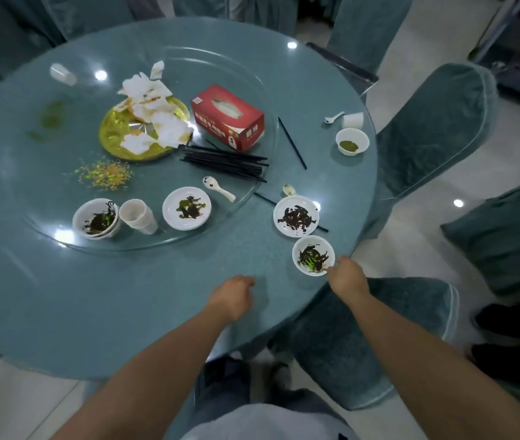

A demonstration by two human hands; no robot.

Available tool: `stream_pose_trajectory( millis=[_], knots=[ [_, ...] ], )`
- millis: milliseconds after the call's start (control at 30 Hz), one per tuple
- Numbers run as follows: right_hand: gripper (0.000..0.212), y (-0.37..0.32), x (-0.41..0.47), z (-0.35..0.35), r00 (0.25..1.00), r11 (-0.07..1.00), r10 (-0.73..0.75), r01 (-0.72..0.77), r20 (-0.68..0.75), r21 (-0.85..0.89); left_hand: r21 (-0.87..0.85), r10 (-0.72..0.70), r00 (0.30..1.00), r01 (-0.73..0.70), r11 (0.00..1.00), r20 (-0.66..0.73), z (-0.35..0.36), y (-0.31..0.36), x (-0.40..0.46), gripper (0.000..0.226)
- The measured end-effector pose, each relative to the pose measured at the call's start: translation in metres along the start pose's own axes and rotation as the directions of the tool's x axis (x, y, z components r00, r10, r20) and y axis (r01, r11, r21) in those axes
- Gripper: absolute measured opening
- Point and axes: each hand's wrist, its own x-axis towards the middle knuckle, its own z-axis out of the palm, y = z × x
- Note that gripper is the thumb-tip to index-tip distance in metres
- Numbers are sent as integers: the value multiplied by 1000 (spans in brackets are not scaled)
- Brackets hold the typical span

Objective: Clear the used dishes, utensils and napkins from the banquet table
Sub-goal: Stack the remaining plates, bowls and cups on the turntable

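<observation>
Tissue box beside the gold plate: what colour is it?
Red, with white lettering and a white panel on its side; the tissue box shows clearly in the head view.

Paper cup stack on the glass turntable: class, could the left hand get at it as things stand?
Probably yes. The left hand holds nothing, and only bare table lies between it and the cup stack near the turntable's near edge.

Round teal table (61,296) under dirty bowls (313,259), chopsticks (292,142)
</observation>
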Motion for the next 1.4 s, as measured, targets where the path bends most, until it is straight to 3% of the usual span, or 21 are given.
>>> stream_pose_trajectory(
  millis=[133, 433, 567, 867, 1200, 1400],
  knots=[
    [35, 5, 11, 14, 987, 984, 156, -159, 51, 84, -8, -47, 999, 47, 999, 3, 17, -16, -13, 40],
    [17, -9, 13, 31, 937, 898, 318, -346, 144, 270, -44, -122, 992, 121, 992, -26, 17, -57, -30, 41],
    [34, -40, 3, 34, 958, 906, 266, -286, 105, 313, -67, -125, 991, 121, 990, -55, -6, -79, -28, 42],
    [20, -160, -9, 42, 996, 908, 46, -73, 73, 412, -96, -97, 982, 82, 992, -161, -92, -139, -12, 43],
    [17, -304, -30, 93, 974, 895, -102, 0, 204, 446, -167, -191, 963, 160, 973, -189, -130, -208, -20, 34],
    [19, -398, -37, 104, 924, 899, -277, 151, 265, 412, -314, -348, 887, 252, 915, -304, -166, -244, -36, 32]
  ],
)
